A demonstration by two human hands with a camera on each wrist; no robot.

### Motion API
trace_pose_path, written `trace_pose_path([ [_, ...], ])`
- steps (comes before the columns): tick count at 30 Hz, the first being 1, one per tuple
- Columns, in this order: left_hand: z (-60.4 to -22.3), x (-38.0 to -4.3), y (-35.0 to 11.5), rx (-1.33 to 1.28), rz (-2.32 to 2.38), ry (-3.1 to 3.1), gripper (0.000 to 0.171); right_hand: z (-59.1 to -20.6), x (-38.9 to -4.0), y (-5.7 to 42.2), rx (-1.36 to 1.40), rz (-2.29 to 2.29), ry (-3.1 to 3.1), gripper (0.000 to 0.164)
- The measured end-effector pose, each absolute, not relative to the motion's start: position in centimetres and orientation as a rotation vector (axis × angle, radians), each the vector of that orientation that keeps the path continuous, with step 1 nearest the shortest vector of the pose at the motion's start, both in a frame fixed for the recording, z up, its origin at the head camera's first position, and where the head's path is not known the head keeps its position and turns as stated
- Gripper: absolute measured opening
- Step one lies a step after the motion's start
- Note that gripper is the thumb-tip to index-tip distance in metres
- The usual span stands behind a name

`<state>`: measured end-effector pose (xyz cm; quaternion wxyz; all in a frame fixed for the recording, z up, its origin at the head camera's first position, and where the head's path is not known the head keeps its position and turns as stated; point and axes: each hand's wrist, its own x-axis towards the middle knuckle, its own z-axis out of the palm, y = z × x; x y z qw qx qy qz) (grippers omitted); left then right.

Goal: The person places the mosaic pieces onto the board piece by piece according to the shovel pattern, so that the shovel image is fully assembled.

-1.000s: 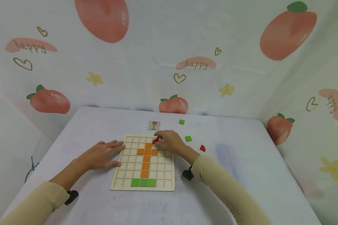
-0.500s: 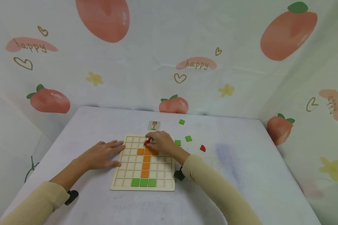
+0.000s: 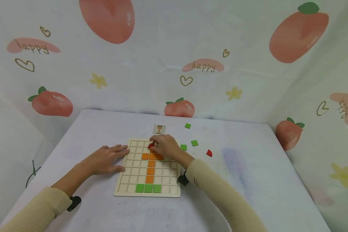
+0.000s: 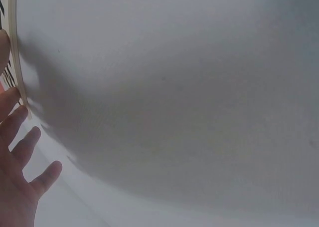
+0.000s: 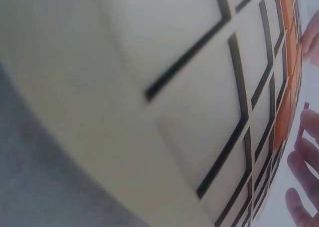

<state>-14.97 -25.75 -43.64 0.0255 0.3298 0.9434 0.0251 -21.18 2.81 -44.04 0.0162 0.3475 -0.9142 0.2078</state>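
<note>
A pale wooden grid board (image 3: 133,175) lies on the table, with several orange squares (image 3: 151,163) set in its cells and a row of green squares (image 3: 148,188) along the near side. My right hand (image 3: 166,146) pinches a red quarter-circle piece (image 3: 150,146) over the upper middle of the board, just past the topmost orange square. In the right wrist view the red piece (image 5: 302,124) stands tilted between thumb and fingers. With fingers spread and straight, my left hand (image 3: 105,159) rests against the board's left edge; the left wrist view shows its fingertips (image 4: 21,112) at that edge.
A small printed pattern card (image 3: 159,129) lies beyond the board. To the right are loose green squares (image 3: 194,143) and another red quarter-circle (image 3: 209,153). A fabric backdrop (image 3: 133,77) with fruit prints rises behind the table.
My right hand has moved left across the board with the red quarter-circle, uncovering a loose green square beside the board. It has barely moved in the last half second. My left hand stays put.
</note>
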Motion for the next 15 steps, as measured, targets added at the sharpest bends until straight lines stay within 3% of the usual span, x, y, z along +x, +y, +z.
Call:
trace_pose_path([
  [15,-43.6,-14.9,-25.8,1.025,0.08,2.922,0.072,-44.0,-21.6,1.1,1.02,0.601,-2.867,0.032],
])
